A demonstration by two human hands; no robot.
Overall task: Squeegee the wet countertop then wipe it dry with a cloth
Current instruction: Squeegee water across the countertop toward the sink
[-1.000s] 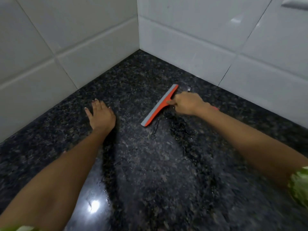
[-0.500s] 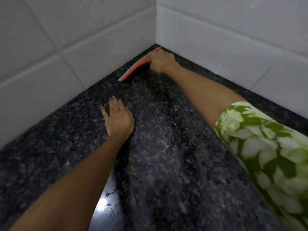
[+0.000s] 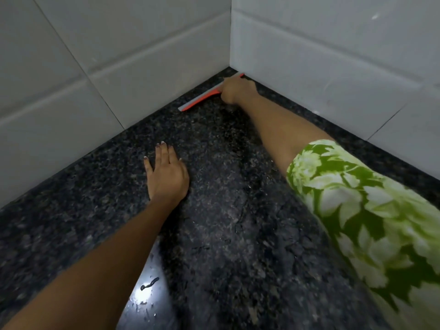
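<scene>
Your right hand (image 3: 237, 90) is stretched far out to the corner where the two tiled walls (image 3: 133, 67) meet, its grip clenched around the squeegee (image 3: 202, 99). The squeegee lies on the dark speckled table (image 3: 238, 210) right at that corner, its orange and grey blade running along the foot of the left-hand wall, one end just beside the corner and the other pointing away from it. Your fist hides the handle, so only the blade shows.

Your left hand (image 3: 166, 173) rests flat on the table, well short of the corner, fingers (image 3: 164, 151) released, together and pointing toward the wall; it holds nothing. Your green and white flowered sleeve (image 3: 357, 210) covers the right upper arm. Between your arms the table carries streaks and beads of water, and a bright glare (image 3: 142, 291) sits beside your left forearm, farthest from the corner.
</scene>
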